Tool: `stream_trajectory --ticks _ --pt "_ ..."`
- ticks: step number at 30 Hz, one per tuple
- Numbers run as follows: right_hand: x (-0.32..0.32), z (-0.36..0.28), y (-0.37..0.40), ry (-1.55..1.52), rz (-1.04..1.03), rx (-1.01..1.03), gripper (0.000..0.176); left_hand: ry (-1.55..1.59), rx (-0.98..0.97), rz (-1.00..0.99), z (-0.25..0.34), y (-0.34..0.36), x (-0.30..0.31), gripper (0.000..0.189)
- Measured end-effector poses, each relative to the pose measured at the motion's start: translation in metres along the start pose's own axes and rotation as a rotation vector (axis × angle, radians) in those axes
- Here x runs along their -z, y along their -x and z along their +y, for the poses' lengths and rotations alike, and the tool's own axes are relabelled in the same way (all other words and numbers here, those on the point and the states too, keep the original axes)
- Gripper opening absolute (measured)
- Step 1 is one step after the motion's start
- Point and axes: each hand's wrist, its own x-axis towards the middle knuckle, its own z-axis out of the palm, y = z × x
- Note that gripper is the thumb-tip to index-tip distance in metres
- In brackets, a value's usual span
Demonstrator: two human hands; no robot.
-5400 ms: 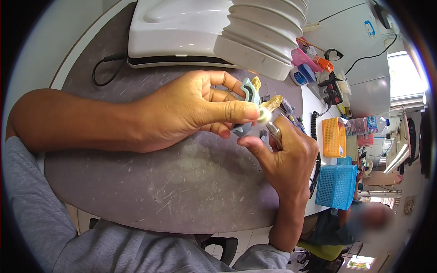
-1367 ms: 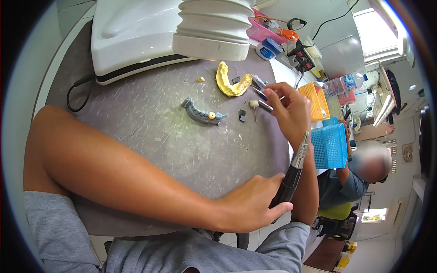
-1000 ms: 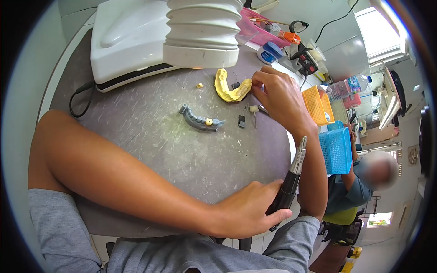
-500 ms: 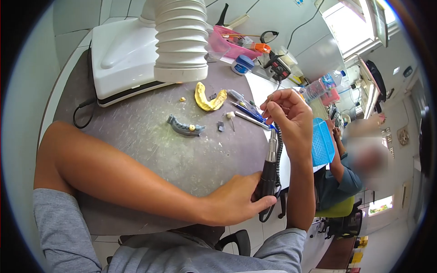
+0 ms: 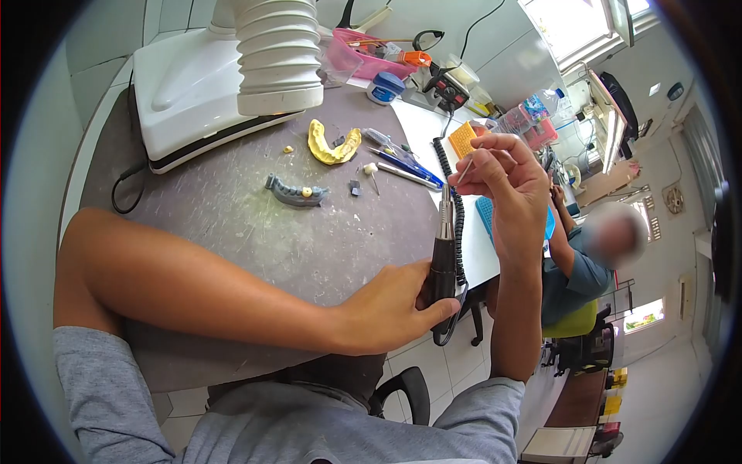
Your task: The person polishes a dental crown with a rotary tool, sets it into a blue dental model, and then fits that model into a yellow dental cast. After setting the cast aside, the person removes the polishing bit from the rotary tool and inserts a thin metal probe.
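My left hand (image 5: 386, 309) grips a black and silver rotary handpiece (image 5: 442, 263) upright at the near edge of the grey round table (image 5: 255, 240). My right hand (image 5: 506, 182) is raised above the handpiece tip and pinches a thin bur (image 5: 464, 170) between thumb and fingers. On the table lie a grey dental model (image 5: 294, 191) with a yellowish tooth on it, a yellow dental cast (image 5: 332, 147), and a small white-tipped bur (image 5: 371, 172).
A white suction hose (image 5: 274, 54) hangs over a white machine (image 5: 193, 93) at the back. Several pens (image 5: 406, 166) lie at the right. A coiled black cord (image 5: 456, 209) runs to a control unit (image 5: 444, 89). Another person (image 5: 595, 255) sits at the right.
Earlier both hands held the grey model and tool; the model now lies on the table. In the last second my right hand picked a bur from the table and rose above the handpiece.
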Motion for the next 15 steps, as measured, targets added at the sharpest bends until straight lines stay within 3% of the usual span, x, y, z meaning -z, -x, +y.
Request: stream_trajectory --ticks 15 --pt "-0.0062 0.006 -0.0034 0.055 -0.012 -0.099 0.019 -0.005 -0.008 -0.029 0.0018 0.0008 0.002 0.036"
